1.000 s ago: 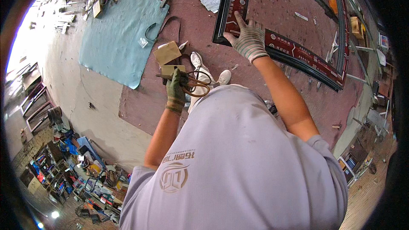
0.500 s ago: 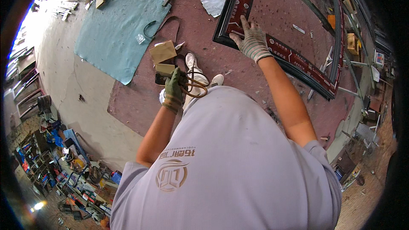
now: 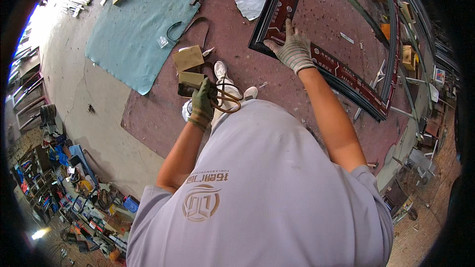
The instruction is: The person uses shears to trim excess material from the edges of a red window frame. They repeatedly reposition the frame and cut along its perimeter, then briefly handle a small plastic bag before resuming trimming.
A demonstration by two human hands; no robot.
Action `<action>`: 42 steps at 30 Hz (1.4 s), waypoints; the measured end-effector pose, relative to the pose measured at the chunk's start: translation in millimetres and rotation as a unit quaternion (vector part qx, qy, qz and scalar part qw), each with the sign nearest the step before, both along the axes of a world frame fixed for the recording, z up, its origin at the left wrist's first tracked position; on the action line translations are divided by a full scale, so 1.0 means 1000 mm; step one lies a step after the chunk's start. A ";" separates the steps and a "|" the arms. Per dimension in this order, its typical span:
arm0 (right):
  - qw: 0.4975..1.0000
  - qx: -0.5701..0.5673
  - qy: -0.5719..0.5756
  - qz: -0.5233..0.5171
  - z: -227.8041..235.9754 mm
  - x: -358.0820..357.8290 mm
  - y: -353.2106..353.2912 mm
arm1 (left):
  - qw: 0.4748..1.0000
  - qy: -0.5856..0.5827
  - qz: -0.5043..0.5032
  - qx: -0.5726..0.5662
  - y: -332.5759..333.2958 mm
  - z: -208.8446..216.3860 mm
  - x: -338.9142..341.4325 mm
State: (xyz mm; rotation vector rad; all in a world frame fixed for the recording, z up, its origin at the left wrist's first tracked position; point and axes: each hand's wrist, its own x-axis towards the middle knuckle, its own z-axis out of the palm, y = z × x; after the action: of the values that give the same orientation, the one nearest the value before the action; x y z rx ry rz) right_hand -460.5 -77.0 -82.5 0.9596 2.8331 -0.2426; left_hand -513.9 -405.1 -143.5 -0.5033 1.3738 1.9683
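My right hand [image 3: 296, 52], in a pale striped work glove, lies on the near-left corner of a black window frame [image 3: 341, 68] covered with dark red printed film. Its thumb and index finger are spread along the film. Lower and to the left, my left hand [image 3: 201, 105], in a green glove, is closed around a looped brown cord [image 3: 228, 109]. The loops hang beside my trouser leg. Just past that hand sits an open brown cardboard box [image 3: 190, 79], its flap [image 3: 188, 58] raised. What the fingers cover is hidden.
A blue-green mat [image 3: 143, 29] lies ahead on the left, with a dark strap [image 3: 205, 27] across its edge. White paper [image 3: 251, 5] rests on the maroon floor covering. Tools and parts pile up [image 3: 91, 193] at lower left. Metal profiles and cartons [image 3: 408, 58] line the right.
My right hand's index finger looks straighter on the frame, and its other fingers have shifted slightly. The left hand keeps its hold on the cord. The view has moved a little.
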 end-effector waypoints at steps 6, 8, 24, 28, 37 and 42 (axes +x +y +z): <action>0.999 0.026 -0.018 0.003 -0.008 -0.002 -0.001 | 1.000 -0.007 -0.003 0.001 0.004 0.004 0.001; 0.999 0.039 -0.008 0.017 -0.011 0.000 -0.001 | 1.000 -0.003 -0.004 0.004 0.005 0.004 0.000; 0.996 0.083 0.031 0.032 -0.015 0.003 -0.011 | 1.000 -0.009 -0.010 0.028 0.010 0.001 -0.003; 0.997 0.070 -0.001 0.023 -0.014 0.000 -0.008 | 1.000 -0.001 -0.017 0.019 0.014 0.001 -0.002; 0.997 0.073 0.005 -0.004 -0.004 -0.005 -0.014 | 0.999 -0.002 -0.049 -0.002 0.012 0.007 -0.002; 0.999 -0.035 -0.015 -0.008 0.004 -0.002 0.000 | 1.000 -0.010 0.013 0.012 0.012 -0.003 -0.004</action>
State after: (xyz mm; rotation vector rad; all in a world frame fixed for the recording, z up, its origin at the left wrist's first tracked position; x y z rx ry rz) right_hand -462.3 -76.9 -78.6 0.9623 2.7713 -0.3244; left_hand -517.6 -393.6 -146.9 -0.5310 1.3354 1.9933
